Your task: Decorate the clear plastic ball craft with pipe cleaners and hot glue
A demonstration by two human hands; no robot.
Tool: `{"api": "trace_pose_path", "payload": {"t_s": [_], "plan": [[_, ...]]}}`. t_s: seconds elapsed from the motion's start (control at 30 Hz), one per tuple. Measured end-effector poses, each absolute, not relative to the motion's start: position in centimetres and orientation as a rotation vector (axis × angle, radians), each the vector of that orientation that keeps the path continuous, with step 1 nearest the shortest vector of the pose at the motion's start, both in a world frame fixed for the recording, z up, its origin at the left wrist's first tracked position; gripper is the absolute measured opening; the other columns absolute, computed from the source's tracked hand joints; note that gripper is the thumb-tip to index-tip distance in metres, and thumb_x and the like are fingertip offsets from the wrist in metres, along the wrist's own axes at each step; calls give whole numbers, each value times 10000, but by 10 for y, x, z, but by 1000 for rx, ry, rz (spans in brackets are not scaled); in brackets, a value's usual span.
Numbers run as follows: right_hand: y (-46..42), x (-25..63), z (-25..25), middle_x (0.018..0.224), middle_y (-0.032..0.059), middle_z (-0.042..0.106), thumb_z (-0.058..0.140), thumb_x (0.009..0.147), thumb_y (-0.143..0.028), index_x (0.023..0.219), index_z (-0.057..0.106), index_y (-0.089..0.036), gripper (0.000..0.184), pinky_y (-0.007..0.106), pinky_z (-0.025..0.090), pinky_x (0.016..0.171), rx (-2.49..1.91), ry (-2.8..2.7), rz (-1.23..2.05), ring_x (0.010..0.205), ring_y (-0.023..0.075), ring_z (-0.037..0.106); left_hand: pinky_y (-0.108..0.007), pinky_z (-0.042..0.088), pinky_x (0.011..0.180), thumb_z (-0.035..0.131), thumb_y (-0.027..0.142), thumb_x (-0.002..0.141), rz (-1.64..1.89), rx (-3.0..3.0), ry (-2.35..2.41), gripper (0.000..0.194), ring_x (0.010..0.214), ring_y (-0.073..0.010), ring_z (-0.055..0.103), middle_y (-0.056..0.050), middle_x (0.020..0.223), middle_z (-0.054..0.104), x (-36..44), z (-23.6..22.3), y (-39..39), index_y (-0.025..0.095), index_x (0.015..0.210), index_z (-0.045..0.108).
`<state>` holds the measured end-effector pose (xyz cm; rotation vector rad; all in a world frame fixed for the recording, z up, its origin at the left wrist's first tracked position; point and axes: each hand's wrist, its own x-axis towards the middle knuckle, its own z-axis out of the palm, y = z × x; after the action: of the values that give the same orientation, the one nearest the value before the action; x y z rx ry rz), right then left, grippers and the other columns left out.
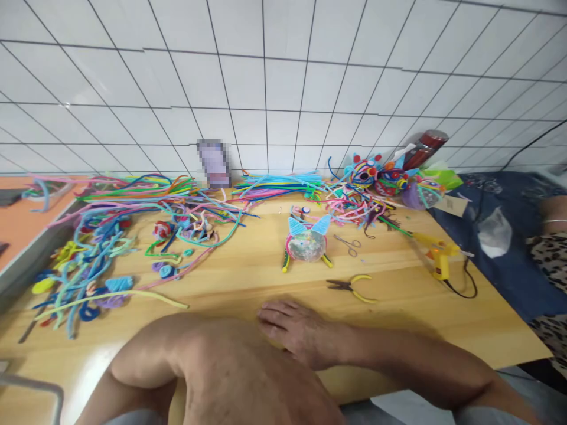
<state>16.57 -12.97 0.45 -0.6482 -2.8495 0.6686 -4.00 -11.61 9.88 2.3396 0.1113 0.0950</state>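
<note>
My right hand (295, 327) lies flat on the wooden table (230, 295), fingers stretched out, holding nothing. Close to the camera, the back of my left hand (266, 378) looms large at the bottom; its fingers are hidden. Beyond my hands stands a clear ball (306, 245) with two light-blue pipe-cleaner ears and a pink band. Two green-and-yellow handles (286, 261) stick out from under it. Nearest to my right hand lie yellow-handled pliers (352, 286), jaws pointing left. Small scissors (349, 244) rest just right of the ball.
Coiled and loose pipe cleaners (84, 277) cover the left side, with straight bundles (279, 184) along the tiled wall. A blurred phone (215, 164) leans there. Finished decorated balls (390, 180) and a red flask (425, 149) stand back right. A corded yellow glue gun (440, 257) lies right. Another person's arm (553, 213) shows beyond.
</note>
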Motion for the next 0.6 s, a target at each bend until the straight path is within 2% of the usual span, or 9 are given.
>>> {"api": "trace_pose_path", "payload": {"t_s": [0.17,0.33,0.4,0.5,0.53,0.6], "plan": [[-130,165,-1,1596,214,569,567,1064,-441,1548,540,-85,601,494,378,1265,-641,-2836,643,1535,291,442,-242,503,598,704,675,795,114,2298,223,406,747,-176,729,49,600,616,-6,105,-115,277,724,741],[-131,163,2,1628,194,540,563,1056,-562,1558,536,-104,680,469,331,1292,-694,-2857,671,1560,289,421,-223,464,610,486,729,872,104,2327,371,573,799,-157,747,77,634,593,-6,107,-128,231,748,740],[-131,163,2,1630,195,537,567,1056,-555,1556,538,-99,677,469,331,1293,-694,-2850,659,1560,291,423,-210,462,598,559,718,837,110,2331,395,525,816,-172,758,61,640,621,-3,107,-133,232,753,740],[-131,162,-1,1615,196,551,596,1043,-545,1538,555,-92,672,478,348,1286,-683,-2832,632,1543,302,441,-190,482,553,755,660,691,100,2321,405,390,815,-201,767,26,647,679,14,107,-140,275,748,729],[-132,162,-2,1609,197,557,599,1041,-542,1531,561,-92,666,479,355,1282,-678,-2826,624,1536,305,448,-193,492,543,770,653,677,80,2319,413,376,810,-208,766,20,652,690,20,107,-141,287,752,729],[-132,162,-5,1600,202,564,600,1042,-532,1527,566,-95,654,483,368,1274,-671,-2811,619,1529,308,457,-211,515,552,711,688,740,13,2319,431,395,809,-212,765,24,678,700,29,106,-145,298,792,745]]}}
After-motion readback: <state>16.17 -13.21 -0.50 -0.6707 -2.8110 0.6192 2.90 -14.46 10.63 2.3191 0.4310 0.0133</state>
